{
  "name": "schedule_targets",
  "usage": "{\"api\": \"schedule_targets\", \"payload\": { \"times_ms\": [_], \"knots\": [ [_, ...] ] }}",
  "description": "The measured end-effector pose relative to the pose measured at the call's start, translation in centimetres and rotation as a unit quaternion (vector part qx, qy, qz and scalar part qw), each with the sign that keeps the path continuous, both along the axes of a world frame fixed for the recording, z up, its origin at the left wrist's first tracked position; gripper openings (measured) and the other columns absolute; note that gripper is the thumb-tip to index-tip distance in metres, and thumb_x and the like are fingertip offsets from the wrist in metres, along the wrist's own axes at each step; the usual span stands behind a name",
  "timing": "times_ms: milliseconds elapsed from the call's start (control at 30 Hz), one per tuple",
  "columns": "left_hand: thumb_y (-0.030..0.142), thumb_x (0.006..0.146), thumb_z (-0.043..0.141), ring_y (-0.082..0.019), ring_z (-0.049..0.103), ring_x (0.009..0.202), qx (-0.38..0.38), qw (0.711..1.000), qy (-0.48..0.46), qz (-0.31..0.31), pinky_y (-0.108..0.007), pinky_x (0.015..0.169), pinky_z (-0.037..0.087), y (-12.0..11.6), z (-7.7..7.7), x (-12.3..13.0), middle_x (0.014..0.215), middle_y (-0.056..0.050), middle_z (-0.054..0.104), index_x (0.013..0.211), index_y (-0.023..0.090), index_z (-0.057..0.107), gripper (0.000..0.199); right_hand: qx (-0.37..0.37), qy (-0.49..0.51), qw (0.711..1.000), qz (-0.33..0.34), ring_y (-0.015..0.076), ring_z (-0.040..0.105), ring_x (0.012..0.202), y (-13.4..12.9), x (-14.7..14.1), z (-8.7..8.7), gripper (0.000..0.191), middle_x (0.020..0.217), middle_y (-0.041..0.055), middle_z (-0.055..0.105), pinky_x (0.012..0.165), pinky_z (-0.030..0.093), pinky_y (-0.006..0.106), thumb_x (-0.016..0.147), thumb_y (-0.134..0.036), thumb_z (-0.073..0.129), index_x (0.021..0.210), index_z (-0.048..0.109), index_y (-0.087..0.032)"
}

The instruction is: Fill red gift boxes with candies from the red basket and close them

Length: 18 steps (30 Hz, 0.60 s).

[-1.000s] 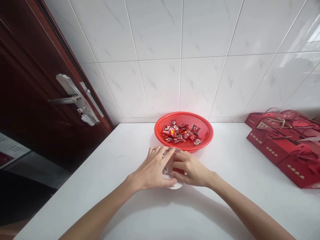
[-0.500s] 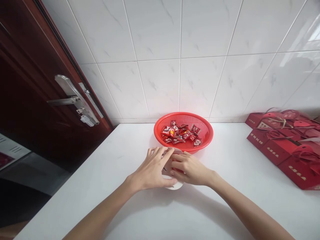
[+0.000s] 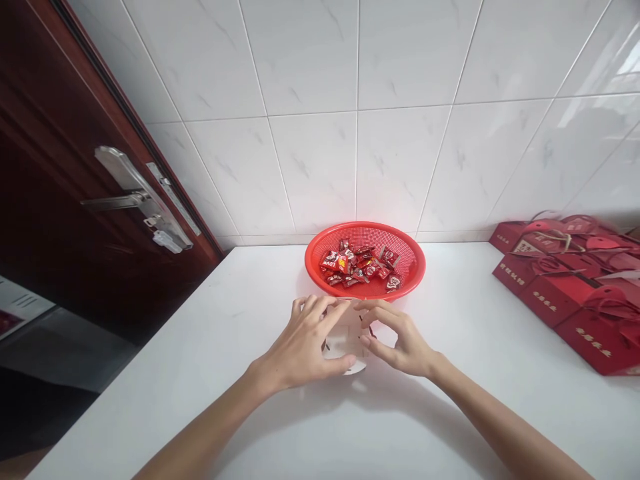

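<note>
one card (image 3: 346, 339), white inside, lies on the table (image 3: 450, 420) between two hands in the head view, just on the near side of the basket (image 3: 311, 267). the left hand (image 3: 309, 343) grips it, fingers arched over its far left part and thumb on the near white flap. the right hand (image 3: 405, 340) is at its right side, fingers curved, with the index fingertip by the far edge and the thumb lower down; a gap shows between thumb and fingers, and whether they pinch the card i cannot tell. small dark slots and a bit of red show at the card's sides, but the fingers hide much of it

the basket is red, oval and meshed, and stands near the tiled wall (image 3: 310, 73). sweets (image 3: 334, 261) in red wrappers lie loose in it, mostly towards its left and middle. to the right, well apart from the hands, red boxes (image 3: 547, 300) with gold lettering and ribbons stand close together on the table. left of the table is a dark red door (image 3: 45, 160) with a metal handle (image 3: 113, 202) and keys (image 3: 167, 241) hanging at the lock
</note>
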<state>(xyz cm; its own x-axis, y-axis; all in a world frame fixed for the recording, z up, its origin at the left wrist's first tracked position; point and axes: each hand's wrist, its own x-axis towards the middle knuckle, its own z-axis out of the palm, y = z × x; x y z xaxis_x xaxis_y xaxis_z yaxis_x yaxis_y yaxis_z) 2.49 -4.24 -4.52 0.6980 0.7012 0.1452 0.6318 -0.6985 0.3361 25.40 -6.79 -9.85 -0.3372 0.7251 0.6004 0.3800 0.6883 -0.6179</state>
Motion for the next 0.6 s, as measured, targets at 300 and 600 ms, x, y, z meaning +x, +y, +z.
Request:
{"api": "schedule_targets", "payload": {
  "times_ms": [300, 600],
  "knots": [
    [0.038, 0.092, 0.064, -0.028, 0.057, 0.115, 0.017, 0.999, -0.050, 0.000, -0.048, 0.103, 0.037, 0.7, -0.3, -0.2, 0.125, -0.007, 0.064, 0.139, 0.025, 0.060, 0.049, 0.050, -0.029, 0.998, -0.008, 0.0261, 0.068, 0.113, 0.2, -0.2, 0.0, 0.021, 0.127, 0.0150, 0.068, 0.094, 0.055, 0.041, 0.093, -0.039, 0.071, 0.105, 0.065, -0.023],
    [0.042, 0.096, 0.058, -0.028, 0.058, 0.112, 0.022, 0.997, -0.059, 0.040, -0.051, 0.105, 0.038, 1.4, -0.5, -1.5, 0.120, -0.008, 0.064, 0.129, 0.024, 0.068, 0.039, 0.043, -0.049, 0.998, -0.012, 0.0243, 0.069, 0.104, 0.2, 0.2, 0.4, 0.013, 0.124, 0.0136, 0.069, 0.089, 0.053, 0.040, 0.092, -0.033, 0.068, 0.097, 0.062, -0.022]
  ]
}}
